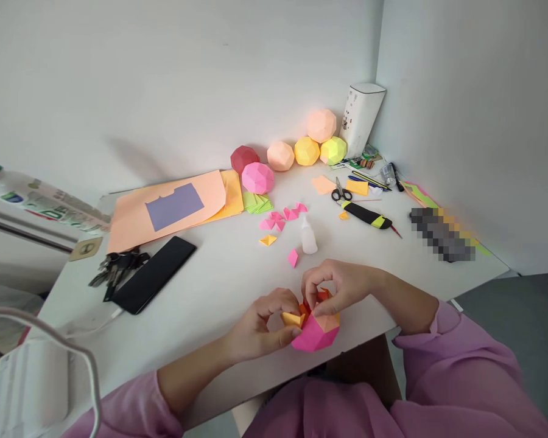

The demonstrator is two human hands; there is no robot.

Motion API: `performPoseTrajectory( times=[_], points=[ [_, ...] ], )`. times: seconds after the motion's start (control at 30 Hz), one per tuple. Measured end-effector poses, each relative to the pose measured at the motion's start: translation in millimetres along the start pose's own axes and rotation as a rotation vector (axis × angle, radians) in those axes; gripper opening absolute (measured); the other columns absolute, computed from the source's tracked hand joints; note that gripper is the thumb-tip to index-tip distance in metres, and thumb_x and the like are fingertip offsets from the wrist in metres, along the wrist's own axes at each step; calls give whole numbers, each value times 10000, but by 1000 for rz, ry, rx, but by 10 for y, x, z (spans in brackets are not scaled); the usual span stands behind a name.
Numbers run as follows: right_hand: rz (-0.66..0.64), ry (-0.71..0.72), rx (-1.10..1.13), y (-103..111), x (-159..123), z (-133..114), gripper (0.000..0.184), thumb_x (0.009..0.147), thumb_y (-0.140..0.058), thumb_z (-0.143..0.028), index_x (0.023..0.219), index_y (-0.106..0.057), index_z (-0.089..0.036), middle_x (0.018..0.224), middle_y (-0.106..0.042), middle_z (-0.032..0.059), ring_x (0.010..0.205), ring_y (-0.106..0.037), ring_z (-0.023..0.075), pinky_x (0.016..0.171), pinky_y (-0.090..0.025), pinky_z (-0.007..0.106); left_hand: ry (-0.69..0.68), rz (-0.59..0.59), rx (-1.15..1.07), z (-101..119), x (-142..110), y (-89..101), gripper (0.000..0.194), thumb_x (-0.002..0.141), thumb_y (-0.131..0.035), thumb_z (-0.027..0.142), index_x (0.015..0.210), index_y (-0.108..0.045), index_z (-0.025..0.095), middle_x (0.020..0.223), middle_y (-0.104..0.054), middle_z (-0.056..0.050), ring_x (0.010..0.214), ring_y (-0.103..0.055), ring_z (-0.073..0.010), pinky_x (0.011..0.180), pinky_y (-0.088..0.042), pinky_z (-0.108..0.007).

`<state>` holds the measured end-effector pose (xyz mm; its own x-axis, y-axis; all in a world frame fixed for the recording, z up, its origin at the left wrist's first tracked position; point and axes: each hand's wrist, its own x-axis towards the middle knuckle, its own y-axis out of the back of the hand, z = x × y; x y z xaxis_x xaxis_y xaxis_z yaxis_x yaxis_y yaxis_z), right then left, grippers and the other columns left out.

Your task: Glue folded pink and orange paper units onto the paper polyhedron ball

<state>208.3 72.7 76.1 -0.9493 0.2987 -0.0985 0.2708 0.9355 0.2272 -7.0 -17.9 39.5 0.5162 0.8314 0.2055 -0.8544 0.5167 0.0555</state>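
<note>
"Holding what, and where?"

"A faceted paper ball [317, 340], at the near edge of the tabletop [210, 286]. The left hand [265, 322] grips its left side, thumb and curled fingers closed about a yellow flap [291, 319]. The right hand [342, 285] pinches the upper rim, thumb by a peach panel [326, 324], fingertips bent inward."

"What surrounds it?"

"Just beyond the hands, a loose pink piece [293, 258] and a small white bottle [309, 238], standing. Farther back, a yellow piece [268, 240] and a cluster of pink pieces [278, 225], then fanned green sheets [257, 204]. To the right, a black-and-lime cutter [364, 214] lies near scissors [341, 194]. Six faceted balls [281, 156] gather by the wall [187, 91]: red, bright pink, yellow, lime and two peach. Far left, a black phone [158, 274] lies beside keys [121, 264]."

"What blocks the view?"

"The hands, covering much of the ball's top."

"And how does it look?"

"Hot pink below, peach on the upper front, orange-red around the open top. Whether the yellow flap is attached, I cannot tell."
</note>
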Motion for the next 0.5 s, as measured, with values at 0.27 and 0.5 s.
performPoseTrajectory(
  times=[0.27, 0.5],
  points=[
    [49, -54, -79, -82, -36, -132, 209, 717, -746, -309, 819, -673, -142, 818, -613, 13, 684, -557, 98, 639, -467, 224, 23, -24, 4, 62, -5, -40, 98, 858, -644, 266, 832, -670, 176, 760, -655, -73, 790, -585, -203, 820, -436, -383],
    [60, -154, -192, -99, -50, -192, 175, 684, -767, -271, 757, -674, -143, 807, -628, 9, 668, -559, 94, 592, -446, 203, 52, 0, -123, -27, -32, -35, 129, 895, -601, 269, 883, -692, 178, 811, -640, -81, 834, -580, -198, 818, -463, -371]
  ],
)
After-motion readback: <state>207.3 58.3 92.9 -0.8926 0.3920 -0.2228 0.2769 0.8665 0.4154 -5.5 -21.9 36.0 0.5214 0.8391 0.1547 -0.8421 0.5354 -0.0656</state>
